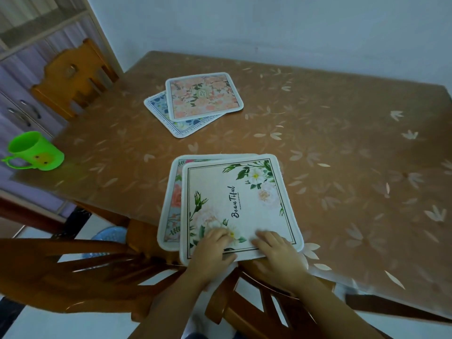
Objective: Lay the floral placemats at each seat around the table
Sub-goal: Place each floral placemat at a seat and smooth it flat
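Left hand and right hand grip the white placemat, which largely hides a second placemat.

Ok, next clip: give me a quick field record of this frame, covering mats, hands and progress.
near stack: Beautiful placemat over rose-print placemat, overhanging the table edge
hands: left hand and right hand grip the top mat's near edge
far stack: pink floral placemat over blue floral placemat
other: green mug at the table's left edge
progress: no mat lies alone yet
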A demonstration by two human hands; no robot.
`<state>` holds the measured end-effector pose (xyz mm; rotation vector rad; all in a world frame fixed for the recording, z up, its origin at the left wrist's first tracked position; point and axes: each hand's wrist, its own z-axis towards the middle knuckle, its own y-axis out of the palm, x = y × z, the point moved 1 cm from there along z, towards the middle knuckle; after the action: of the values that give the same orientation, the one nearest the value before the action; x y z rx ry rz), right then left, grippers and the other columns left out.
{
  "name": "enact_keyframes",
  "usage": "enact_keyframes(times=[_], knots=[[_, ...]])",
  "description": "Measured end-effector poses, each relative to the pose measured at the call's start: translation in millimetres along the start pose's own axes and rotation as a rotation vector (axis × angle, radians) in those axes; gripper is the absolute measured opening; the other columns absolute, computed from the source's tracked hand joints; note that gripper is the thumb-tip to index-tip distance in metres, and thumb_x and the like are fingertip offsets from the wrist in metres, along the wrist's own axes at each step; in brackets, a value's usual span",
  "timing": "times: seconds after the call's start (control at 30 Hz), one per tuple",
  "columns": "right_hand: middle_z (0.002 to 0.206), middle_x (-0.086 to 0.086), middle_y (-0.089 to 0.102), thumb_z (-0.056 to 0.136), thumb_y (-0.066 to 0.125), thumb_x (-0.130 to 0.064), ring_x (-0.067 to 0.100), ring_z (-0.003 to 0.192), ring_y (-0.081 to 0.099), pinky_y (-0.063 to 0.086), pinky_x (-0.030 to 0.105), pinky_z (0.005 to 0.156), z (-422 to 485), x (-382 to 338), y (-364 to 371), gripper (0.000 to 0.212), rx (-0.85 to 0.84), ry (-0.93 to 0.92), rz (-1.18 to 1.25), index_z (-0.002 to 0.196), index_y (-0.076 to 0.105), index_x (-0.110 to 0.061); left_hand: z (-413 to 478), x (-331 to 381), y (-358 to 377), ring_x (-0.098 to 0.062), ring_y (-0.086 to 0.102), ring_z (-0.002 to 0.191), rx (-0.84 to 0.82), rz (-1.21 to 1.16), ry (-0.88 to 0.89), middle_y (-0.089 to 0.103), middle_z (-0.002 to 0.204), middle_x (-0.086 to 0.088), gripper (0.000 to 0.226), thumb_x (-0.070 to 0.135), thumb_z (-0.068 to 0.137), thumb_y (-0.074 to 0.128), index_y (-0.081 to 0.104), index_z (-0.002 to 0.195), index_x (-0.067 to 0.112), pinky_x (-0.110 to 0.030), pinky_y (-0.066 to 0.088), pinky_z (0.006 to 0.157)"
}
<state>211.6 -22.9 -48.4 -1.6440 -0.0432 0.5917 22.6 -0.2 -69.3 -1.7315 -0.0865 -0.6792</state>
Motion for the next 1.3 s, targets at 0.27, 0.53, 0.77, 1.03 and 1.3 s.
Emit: enact_keyframes(times=[0.27, 0.53, 0.77, 1.03, 1.3], knots=[[0.101, 0.006, 0.068, 0.056, 0.082, -0.024, 0.026, 0.094, 0.065, 0.056, 0.036, 0.069, 3, 2, 7, 0.045, 0.073, -0.022, -0.036, 0.097, 0.065, -0.015, -8, -4, 10, -0.013, 0.022, 0.132, 0.006, 0.054, 0.018, 0.035, 0.143, 0.002, 0.054, 0.04, 0.079, 0.061, 0.049, 0.126, 0.016, -0.029, 0.018, 0.106], [0.104, 0.008, 0.067, 0.068, 0.076, -0.019, 0.027, 0.101, 0.061, 0.052, 0.042, 0.08, 1, 5, 3, 0.033, 0.126, -0.002, 0.106, 0.099, 0.067, -0.01, -10, 0, 5, -0.012, 0.027, 0.131, 0.051, -0.054, -0.011, 0.042, 0.14, 0.002, 0.044, 0.031, 0.079, 0.063, 0.057, 0.119, 0.014, -0.023, 0.018, 0.104], [0.092, 0.006, 0.068, 0.075, 0.07, -0.019, 0.023, 0.089, 0.061, 0.052, 0.037, 0.076, 4, 6, -3, 0.018, 0.156, 0.052, 0.218, 0.09, 0.07, -0.009, -12, 0, -14, -0.011, 0.05, 0.106, 0.058, -0.192, -0.057, 0.06, 0.112, 0.001, 0.022, 0.016, 0.083, 0.061, 0.066, 0.104, 0.012, -0.023, 0.039, 0.091], [0.084, 0.002, 0.063, 0.083, 0.062, -0.019, 0.016, 0.077, 0.055, 0.045, 0.026, 0.067, 13, -2, -20, 0.007, 0.179, 0.125, 0.244, 0.085, 0.066, -0.014, -5, 15, -45, -0.012, 0.053, 0.081, 0.163, -0.188, -0.063, 0.063, 0.091, -0.002, 0.015, 0.017, 0.087, 0.057, 0.067, 0.096, 0.013, -0.024, 0.044, 0.07], [0.084, 0.005, 0.064, 0.082, 0.063, -0.012, 0.018, 0.078, 0.057, 0.047, 0.028, 0.069, 15, -21, -60, 0.003, 0.316, 0.225, 0.197, 0.083, 0.066, -0.011, 4, 33, -88, -0.019, 0.056, 0.08, 0.234, -0.183, 0.006, 0.063, 0.088, -0.004, 0.012, 0.018, 0.086, 0.059, 0.069, 0.09, 0.012, -0.038, 0.049, 0.069]])
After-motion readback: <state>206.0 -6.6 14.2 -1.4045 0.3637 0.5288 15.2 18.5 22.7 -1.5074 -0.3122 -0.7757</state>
